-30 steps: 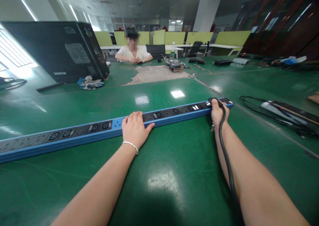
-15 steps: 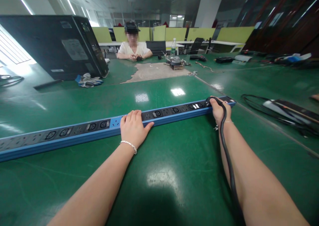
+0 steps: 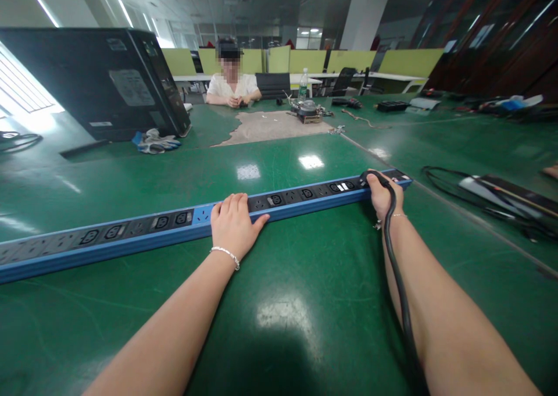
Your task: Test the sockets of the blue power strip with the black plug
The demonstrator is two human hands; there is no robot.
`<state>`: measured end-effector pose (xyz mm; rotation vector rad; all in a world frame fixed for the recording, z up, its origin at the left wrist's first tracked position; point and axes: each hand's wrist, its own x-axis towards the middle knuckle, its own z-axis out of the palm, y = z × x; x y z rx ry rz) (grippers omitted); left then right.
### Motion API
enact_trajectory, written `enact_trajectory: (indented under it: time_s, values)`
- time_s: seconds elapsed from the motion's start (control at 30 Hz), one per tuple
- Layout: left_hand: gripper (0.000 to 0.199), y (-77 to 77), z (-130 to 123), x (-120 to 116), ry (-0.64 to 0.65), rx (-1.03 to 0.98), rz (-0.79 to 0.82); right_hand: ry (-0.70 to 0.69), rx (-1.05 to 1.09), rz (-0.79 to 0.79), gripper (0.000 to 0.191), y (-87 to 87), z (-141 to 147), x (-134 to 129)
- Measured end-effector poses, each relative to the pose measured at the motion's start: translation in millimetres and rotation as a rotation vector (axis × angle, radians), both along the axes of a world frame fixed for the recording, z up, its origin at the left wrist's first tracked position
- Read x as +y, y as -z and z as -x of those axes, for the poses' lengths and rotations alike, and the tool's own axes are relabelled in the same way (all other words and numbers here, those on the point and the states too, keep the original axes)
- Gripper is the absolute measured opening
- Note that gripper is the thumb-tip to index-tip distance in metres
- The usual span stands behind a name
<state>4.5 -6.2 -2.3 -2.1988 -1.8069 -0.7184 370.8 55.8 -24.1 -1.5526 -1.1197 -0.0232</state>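
Observation:
A long blue power strip (image 3: 288, 210) with black sockets lies slantwise across the green table. My left hand (image 3: 234, 224) rests over its middle, fingers on top and thumb along the near side, closed round the strip. Near the strip's right end, my right hand (image 3: 382, 193) is wrapped round a black plug (image 3: 367, 179) that sits at the sockets; whether its pins are fully in is hidden. From the plug a thick black cable (image 3: 399, 279) runs down over my right forearm to the bottom edge.
On the green table (image 3: 174, 314) stand a black computer case (image 3: 87, 82) with gloves (image 3: 156, 142) beside it, a bottle (image 3: 303, 85) and a small device (image 3: 308, 110). Coiled cables (image 3: 453, 195) lie right. A person (image 3: 233, 85) sits across, hands together.
My hands and the power strip are practically where they were. The person across the table has shifted slightly, drawing one arm inward.

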Motion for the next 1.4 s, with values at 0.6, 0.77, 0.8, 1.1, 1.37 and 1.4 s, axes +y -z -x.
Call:
enact_trajectory:
  time_s: [0.6,0.77,0.8,1.1,1.37,1.4]
  values:
    - [0.06,0.7,1.0,0.4,-0.002,0.019,-0.016,-0.032,-0.205,0.142,0.035,-11.1,2.9,-8.7]
    - [0.06,-0.3,0.6,0.0,-0.009,0.015,-0.012,0.011,-0.26,0.153,0.037,-6.3,2.1,-7.7]
    - [0.06,-0.4,0.5,0.1,-0.01,0.013,-0.01,0.009,-0.267,0.159,0.038,-5.6,2.2,-8.1]
    - [0.06,-0.1,0.5,0.3,-0.011,0.015,-0.015,0.015,-0.209,0.08,0.035,-5.3,7.0,-9.7]
    - [0.06,-1.4,-0.2,0.0,-0.014,0.012,0.008,0.114,0.093,-0.327,0.041,-15.5,-8.9,-4.9]
    - [0.06,-1.2,-0.2,0.1,-0.013,0.012,0.008,0.115,0.116,-0.339,0.041,-15.0,-13.7,-5.1]
